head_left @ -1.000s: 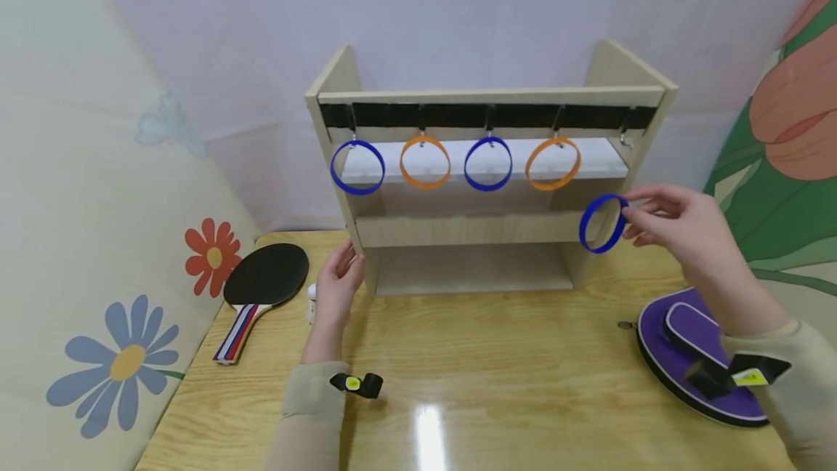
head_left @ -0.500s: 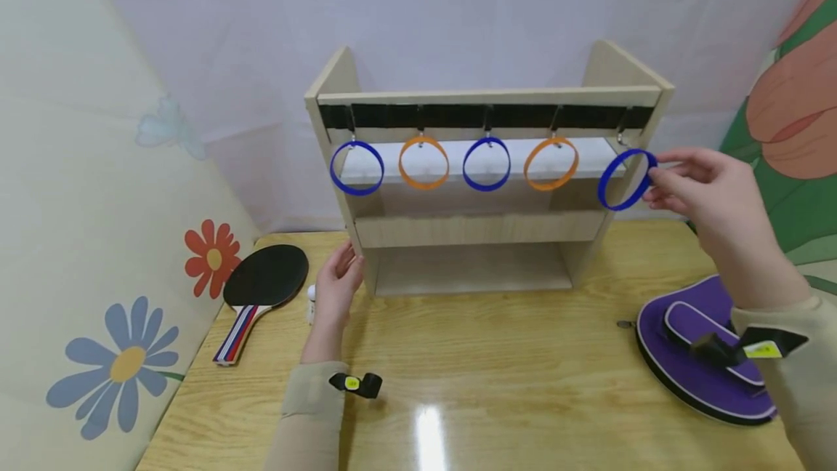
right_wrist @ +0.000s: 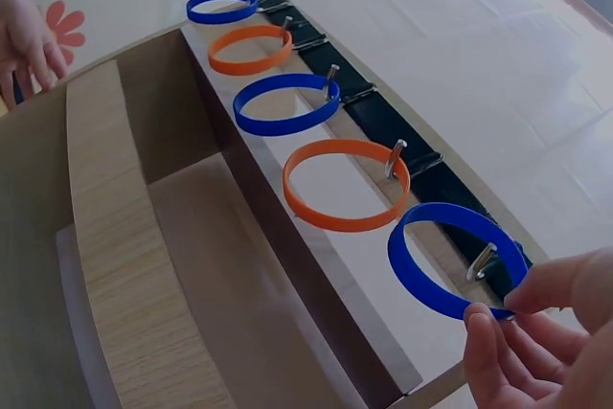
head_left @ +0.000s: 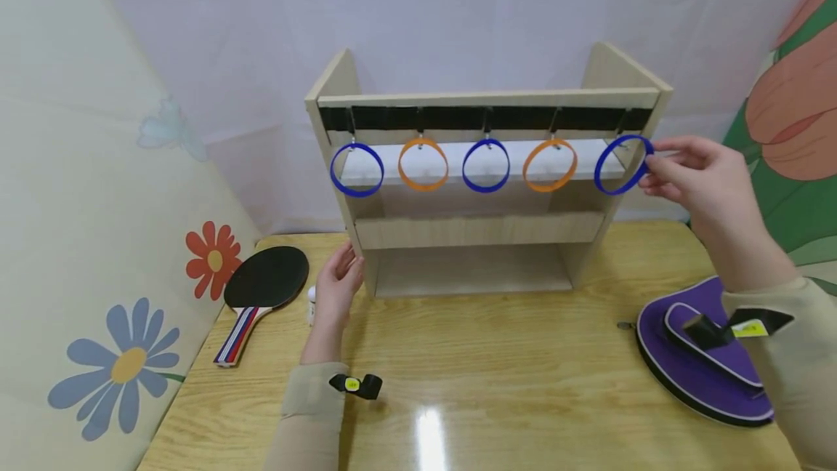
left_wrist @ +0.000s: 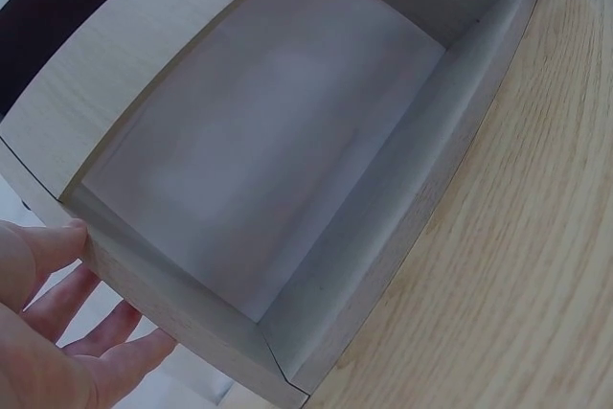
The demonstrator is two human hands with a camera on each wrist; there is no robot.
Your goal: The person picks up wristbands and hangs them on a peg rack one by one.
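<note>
My right hand (head_left: 702, 176) pinches the rim of a blue silicone wristband (head_left: 599, 180) between thumb and fingers. It is at the right end of a small wooden shelf (head_left: 484, 231). A metal hook (right_wrist: 482, 261) shows through this wristband in the right wrist view; whether the band rests on it I cannot tell. To its left, an orange wristband (head_left: 527, 179), a blue wristband (head_left: 465, 174), another orange wristband (head_left: 401, 169) and another blue wristband (head_left: 333, 176) hang from hooks. My left hand (head_left: 340, 278) touches the shelf's left side panel, thumb near its front edge (left_wrist: 124, 270).
A black table-tennis bat (head_left: 268, 276) lies at the left, with a small white bottle (head_left: 312, 304) beside it, partly behind my left hand. A purple zipped case (head_left: 680, 362) lies at the right, below my right forearm. The wooden table (head_left: 510, 362) extends in front.
My right hand has carried the blue wristband up and right, then slightly higher, from below the right end hook to around its level. The left hand stays at the shelf's side.
</note>
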